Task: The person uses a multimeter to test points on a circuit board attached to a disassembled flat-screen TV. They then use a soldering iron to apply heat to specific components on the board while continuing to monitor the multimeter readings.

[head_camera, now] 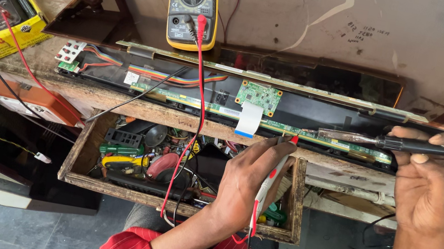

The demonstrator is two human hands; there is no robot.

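A: Where is the long green circuit strip (293, 132)?
B: Just above the left hand (246, 177), along the panel's (311, 31) lower edge. That hand's fingers close around a red probe (275, 170), its tip touching the strip.

A: And the right hand (433, 183)?
B: Palm up, wrist bent, fingers shut on a black probe (407, 145) lying flat along the strip, tip pointing toward the left hand.

A: Around them?
B: A white ribbon cable (248, 118) left of the red tip, a yellow multimeter (192, 1) above, an open parts drawer (125, 156) below the left hand.
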